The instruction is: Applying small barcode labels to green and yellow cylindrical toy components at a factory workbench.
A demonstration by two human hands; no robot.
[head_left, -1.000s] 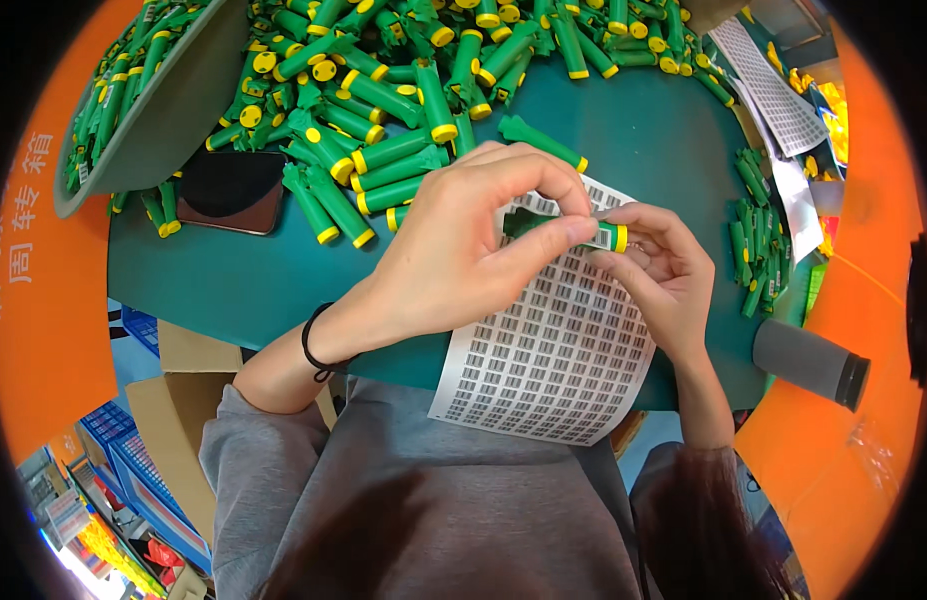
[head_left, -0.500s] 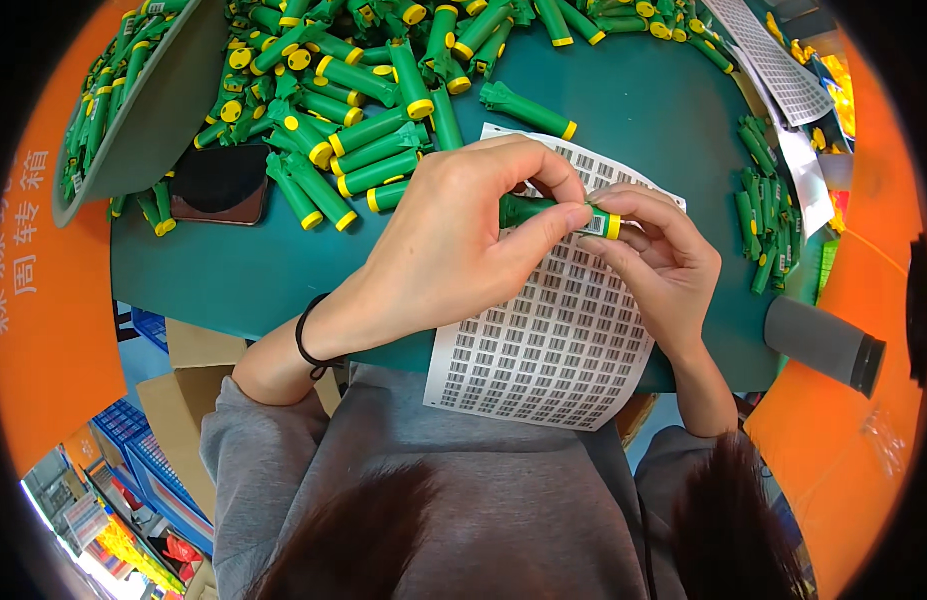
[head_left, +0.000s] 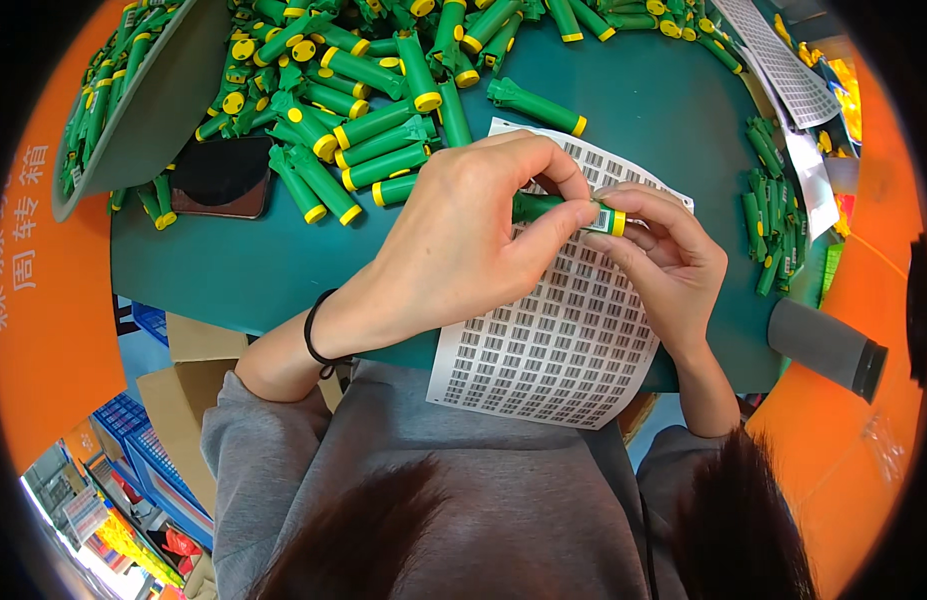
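Note:
My left hand (head_left: 463, 240) and my right hand (head_left: 663, 265) together hold one green tube with a yellow end cap (head_left: 573, 212) just above a white sheet of small printed labels (head_left: 563, 340). The left thumb and forefinger pinch the tube's body. The right fingertips press a small white label near the yellow cap. The sheet lies on the teal table (head_left: 233, 270) and hangs over its near edge. A black band circles my left wrist.
A large heap of the same green tubes (head_left: 373, 90) covers the back of the table. A black phone (head_left: 218, 178) lies at left beside a grey tray (head_left: 153, 110). More tubes (head_left: 768, 225) and label sheets (head_left: 783, 70) sit at right, with a grey cylinder (head_left: 823, 345).
The hands and tube have stayed over the sheet. The right fingers have shifted along the tube's yellow end, pressing the label down, and the view has shifted slightly.

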